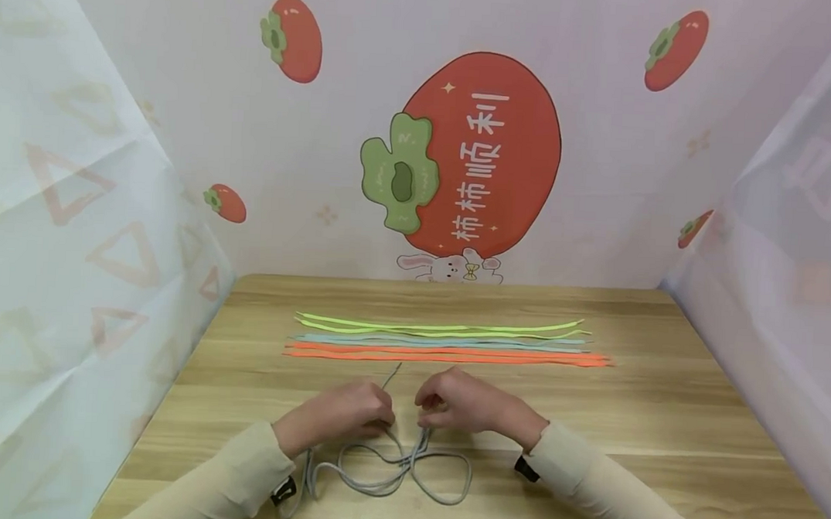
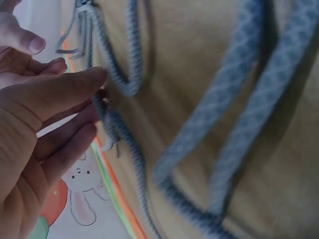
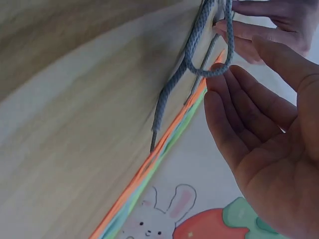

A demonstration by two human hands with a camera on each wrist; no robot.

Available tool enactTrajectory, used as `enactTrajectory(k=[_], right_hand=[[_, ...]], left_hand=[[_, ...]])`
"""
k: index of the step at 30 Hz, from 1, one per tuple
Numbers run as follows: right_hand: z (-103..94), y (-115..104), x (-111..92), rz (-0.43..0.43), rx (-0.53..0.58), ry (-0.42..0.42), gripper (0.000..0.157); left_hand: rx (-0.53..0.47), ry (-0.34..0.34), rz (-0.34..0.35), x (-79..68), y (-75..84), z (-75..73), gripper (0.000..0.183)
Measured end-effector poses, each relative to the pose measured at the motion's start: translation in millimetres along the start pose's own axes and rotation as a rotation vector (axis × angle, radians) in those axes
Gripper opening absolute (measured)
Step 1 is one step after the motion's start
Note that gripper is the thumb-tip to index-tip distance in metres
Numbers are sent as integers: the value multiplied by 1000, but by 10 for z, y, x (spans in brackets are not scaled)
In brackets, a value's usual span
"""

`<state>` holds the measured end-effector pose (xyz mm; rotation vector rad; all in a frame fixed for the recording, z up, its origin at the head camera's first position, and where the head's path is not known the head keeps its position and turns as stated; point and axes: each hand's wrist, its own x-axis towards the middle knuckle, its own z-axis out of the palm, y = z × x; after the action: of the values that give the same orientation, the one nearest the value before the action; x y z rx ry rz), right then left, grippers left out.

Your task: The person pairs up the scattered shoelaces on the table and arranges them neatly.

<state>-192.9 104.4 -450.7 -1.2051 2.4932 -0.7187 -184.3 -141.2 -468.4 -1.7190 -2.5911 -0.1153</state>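
A long grey shoelace (image 1: 467, 478) lies in loops on the wooden table, its strands crossing below and between the two hands. My left hand (image 1: 346, 413) pinches a strand of it between thumb and fingertips. From that hand a thin lace end points away toward the back. On the other side, my right hand (image 1: 461, 401) hovers with relaxed fingers. In the right wrist view its thumb stands apart from the fingers (image 3: 256, 107), and a small loop of the grey lace (image 3: 232, 45) hangs right at the fingertips. A dark lace tip (image 3: 153, 142) shows there too.
Behind the hands, neon yellow laces (image 1: 412, 327), light blue laces (image 1: 440, 342) and orange laces (image 1: 446, 359) lie stretched side by side across the table (image 1: 659, 425). A printed cloth backdrop (image 1: 598, 221) rises at the back, with white cloth walls on both sides.
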Motion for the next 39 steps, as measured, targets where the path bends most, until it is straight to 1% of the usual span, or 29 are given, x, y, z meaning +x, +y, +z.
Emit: enactTrajectory(k=[3, 5, 8, 12, 15, 20, 23, 28, 32, 34, 37, 39], right_hand=[[57, -14, 33, -1, 25, -24, 28], [87, -15, 52, 4, 46, -38, 29], [114, -17, 79, -11, 90, -45, 27], [128, -29, 102, -49, 149, -34, 24], [136, -32, 114, -52, 176, -13, 22], [159, -6, 120, -26, 236, 9, 16], [165, 9, 111, -37, 270, 14, 15], [163, 45, 62, -68, 322, 2, 14], [145, 89, -21, -62, 377, -24, 16], [134, 121, -73, -56, 398, -31, 18], [102, 169, -161, -51, 423, -40, 22], [74, 201, -218, -73, 423, -37, 24]], left_hand=[[56, 18, 8, 17, 18, 40, 4], [61, 21, -8, 30, 27, 50, 5], [30, 37, -45, 56, 40, 33, 6], [-53, 91, -100, 95, 66, -49, 6], [-105, 129, -132, 118, 80, -114, 8], [-193, 190, -144, 129, 92, -201, 9], [-206, 217, -154, 123, 98, -256, 10], [-170, 237, -193, 83, 63, -336, 9], [-167, 250, -207, 9, 13, -409, 10], [-173, 244, -207, -37, -14, -439, 10], [-209, 214, -201, -100, -58, -455, 9], [-235, 188, -197, -135, -85, -450, 9]])
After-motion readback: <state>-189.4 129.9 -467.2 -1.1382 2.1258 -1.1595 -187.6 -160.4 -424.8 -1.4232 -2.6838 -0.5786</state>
